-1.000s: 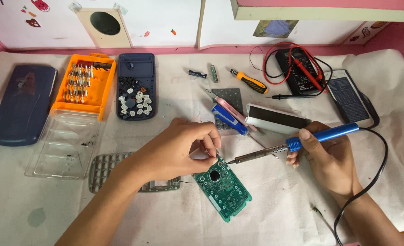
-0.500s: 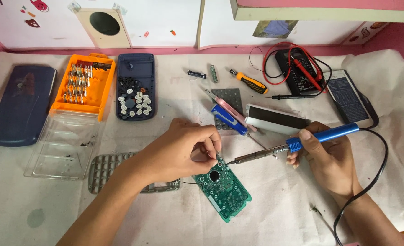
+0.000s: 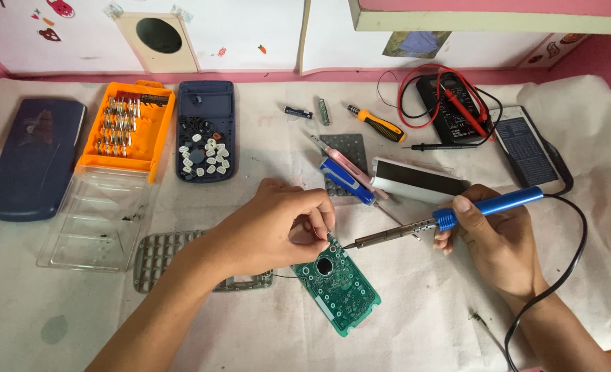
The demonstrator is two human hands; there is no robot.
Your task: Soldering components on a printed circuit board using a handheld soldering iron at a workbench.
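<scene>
Fingers of left hand [image 3: 278,227] pinched together at top edge of green circuit board [image 3: 338,284]. Right hand [image 3: 502,241] fingers wrapped around blue soldering iron [image 3: 450,219], tip at same board edge.

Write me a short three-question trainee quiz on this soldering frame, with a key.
1. True or false: the right hand holds the blue-handled soldering iron with its tip at the top edge of the green circuit board.
2. Which lies farthest left on the cloth? A) dark blue cover B) orange bit case C) multimeter
3. Where are the left hand fingers pinched?

Key
1. True.
2. A.
3. At the board's top edge, close to the iron's tip; what they pinch is too small to tell.
</scene>
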